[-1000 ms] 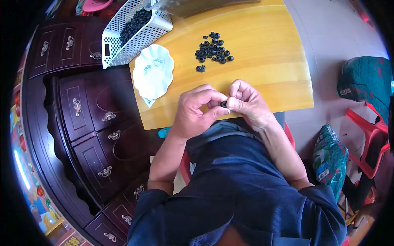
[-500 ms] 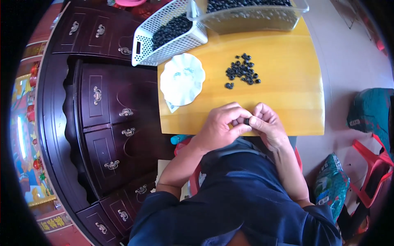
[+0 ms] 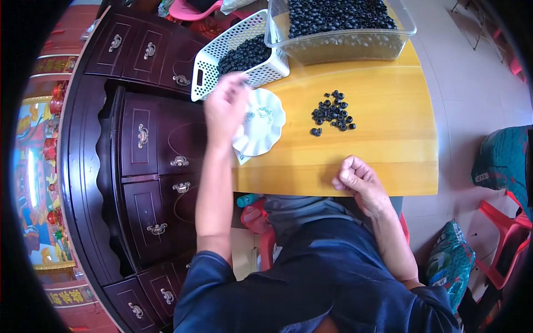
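Black rings (image 3: 333, 115) stay piled; left hand (image 3: 225, 105) nears basket (image 3: 273, 72).

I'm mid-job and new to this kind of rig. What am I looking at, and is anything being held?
There's no machine: these are a person's bare hands, seen from a wide camera on their head, looking down. On the table lie loose black pieces and a white plate; beyond are a basket and a clear bin, both holding more pieces. The left hand, near the basket, is too blurred to show what it holds. The right hand is curled closed; I can't see anything inside.
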{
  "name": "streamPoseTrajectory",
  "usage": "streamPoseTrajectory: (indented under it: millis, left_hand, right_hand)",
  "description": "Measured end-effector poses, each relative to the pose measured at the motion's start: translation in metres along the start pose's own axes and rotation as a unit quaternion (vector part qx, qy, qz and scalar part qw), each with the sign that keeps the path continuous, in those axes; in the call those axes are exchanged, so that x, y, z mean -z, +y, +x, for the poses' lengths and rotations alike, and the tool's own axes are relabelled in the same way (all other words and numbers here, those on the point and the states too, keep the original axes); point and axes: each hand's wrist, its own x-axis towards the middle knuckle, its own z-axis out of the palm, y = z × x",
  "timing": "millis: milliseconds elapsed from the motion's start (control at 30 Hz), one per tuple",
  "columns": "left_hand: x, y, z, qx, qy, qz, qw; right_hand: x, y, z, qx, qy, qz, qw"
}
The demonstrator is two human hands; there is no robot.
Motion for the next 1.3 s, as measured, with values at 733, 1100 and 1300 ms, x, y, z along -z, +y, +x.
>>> streamPoseTrajectory:
  millis: [733,1100,1300]
  left_hand:
    - [-0.091,-0.046,-0.086,-0.121,-0.140,0.198,0.963]
    - [-0.086,-0.010,-0.110,-0.016,-0.172,-0.066,0.983]
    - [-0.108,0.014,-0.129,-0.163,-0.157,-0.048,0.973]
  right_hand:
    - [0.004,0.000,0.003,-0.011,-0.013,0.004,1.000]
    - [0.004,0.001,0.004,-0.003,0.026,0.021,0.999]
    - [0.003,0.000,0.005,0.014,0.011,0.074,0.997]
